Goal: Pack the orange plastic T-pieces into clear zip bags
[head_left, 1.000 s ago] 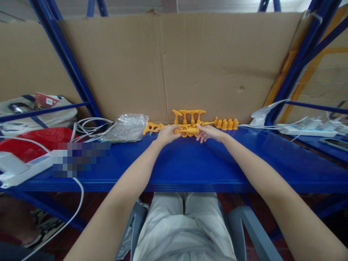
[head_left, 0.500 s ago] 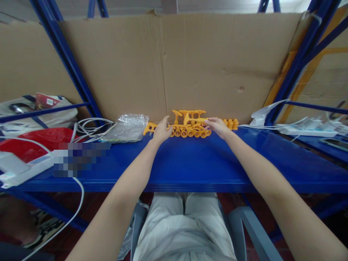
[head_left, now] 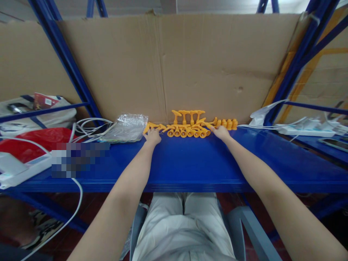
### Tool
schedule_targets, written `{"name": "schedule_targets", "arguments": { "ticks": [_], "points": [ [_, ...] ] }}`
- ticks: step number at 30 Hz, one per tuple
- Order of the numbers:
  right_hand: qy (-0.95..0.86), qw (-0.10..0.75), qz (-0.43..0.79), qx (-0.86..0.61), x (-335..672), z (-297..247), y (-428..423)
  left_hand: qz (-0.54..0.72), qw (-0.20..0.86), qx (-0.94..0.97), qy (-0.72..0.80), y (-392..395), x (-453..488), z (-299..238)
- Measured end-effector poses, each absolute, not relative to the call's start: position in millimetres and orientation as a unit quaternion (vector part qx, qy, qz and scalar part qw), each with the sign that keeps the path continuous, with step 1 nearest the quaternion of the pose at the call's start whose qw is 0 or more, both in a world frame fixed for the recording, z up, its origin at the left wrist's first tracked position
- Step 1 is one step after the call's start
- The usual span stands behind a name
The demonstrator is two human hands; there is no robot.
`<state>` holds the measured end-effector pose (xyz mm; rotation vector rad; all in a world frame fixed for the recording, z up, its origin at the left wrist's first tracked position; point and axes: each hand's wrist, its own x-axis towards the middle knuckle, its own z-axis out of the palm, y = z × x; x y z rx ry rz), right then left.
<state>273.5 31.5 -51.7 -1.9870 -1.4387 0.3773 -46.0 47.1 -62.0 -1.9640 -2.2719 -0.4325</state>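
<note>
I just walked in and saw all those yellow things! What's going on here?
A person is sitting at a blue table. The left hand is at the left end of a row of yellow parts, and the right hand is by the right end. I can't tell if either hand is gripping one. More yellow parts stand behind the row, near the cardboard.

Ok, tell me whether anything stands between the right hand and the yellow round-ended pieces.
Nothing visible does: the right hand is right by the right end of the yellow round-ended pieces; whether they touch is unclear.
</note>
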Motion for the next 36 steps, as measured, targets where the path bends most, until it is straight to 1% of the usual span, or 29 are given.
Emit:
{"name": "schedule_targets", "arguments": {
  "ticks": [3, 6, 14, 18, 23, 27, 36],
  "points": [
    [-0.590, 0.191, 0.048, -0.783, 269.2, -51.3, 29.3, -0.131, 0.062, -0.642, -0.753, 46.6, -45.6, -61.3],
    [-0.606, 0.148, 0.026, -0.781, 268.7, -51.4, 29.3, -0.132, 0.065, -0.635, -0.758, 47.6, -46.3, -62.4],
    [-0.621, 0.168, 0.047, -0.764, 276.9, -54.5, 34.2, -0.221, 0.069, -0.634, -0.738, 45.7, -48.9, -60.0],
    [-0.618, 0.176, 0.058, -0.764, 279.8, -51.9, 35.1, -0.233, 0.077, -0.631, -0.736, 45.2, -47.9, -57.5],
    [-0.591, 0.243, -0.012, -0.769, 293.1, -47.0, 31.8, -0.194, 0.056, -0.640, -0.742, 48.7, -47.8, -60.9],
    [-0.599, 0.266, -0.075, -0.752, 310.9, -49.7, 28.0, -0.173, 0.046, -0.655, -0.734, 52.3, -50.2, -66.6],
    [-0.621, 0.195, -0.045, -0.758, 337.8, -67.4, 41.2, -0.199, 0.038, -0.610, -0.766, 49.3, -53.8, -62.0]
  ]
}}
